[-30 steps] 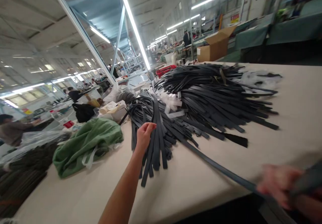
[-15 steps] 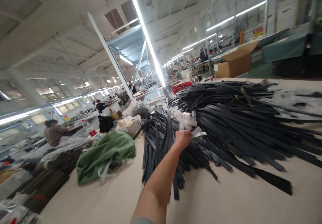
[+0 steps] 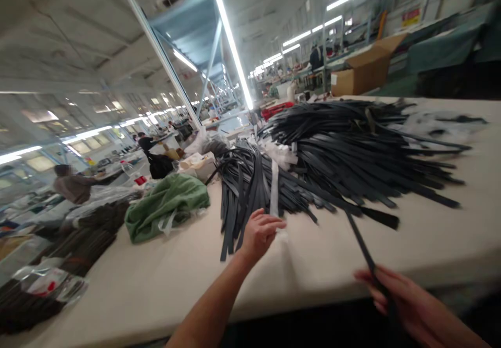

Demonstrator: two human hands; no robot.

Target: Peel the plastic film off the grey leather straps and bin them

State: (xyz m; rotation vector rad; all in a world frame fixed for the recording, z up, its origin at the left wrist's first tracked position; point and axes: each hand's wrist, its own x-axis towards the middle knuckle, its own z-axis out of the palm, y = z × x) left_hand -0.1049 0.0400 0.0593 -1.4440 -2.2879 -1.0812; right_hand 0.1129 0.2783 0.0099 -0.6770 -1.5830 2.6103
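My left hand (image 3: 261,235) is over the near part of the table, fingers closed on the lower end of a thin white strip (image 3: 274,189). That strip runs up to crumpled clear plastic (image 3: 282,152) on the pile. My right hand (image 3: 391,288), slightly blurred, grips a narrow dark strap (image 3: 360,241) beyond the table's front edge. The strap stretches up toward a large heap of dark flat straps (image 3: 352,165). Left of that heap, a smaller bunch of similar straps (image 3: 245,186) fans out toward me.
A green cloth (image 3: 168,204) lies on the pale table (image 3: 156,290), left of the straps. Stacked dark brown bundles (image 3: 84,243) line the left side. At the back are a red item (image 3: 277,110) and an open cardboard box (image 3: 364,71). A seated person (image 3: 74,185) works far left.
My left hand has drawn back toward me from the pile, and the white strip now stretches out straight. My right hand has come into view holding a dark strap. The view has tilted down.
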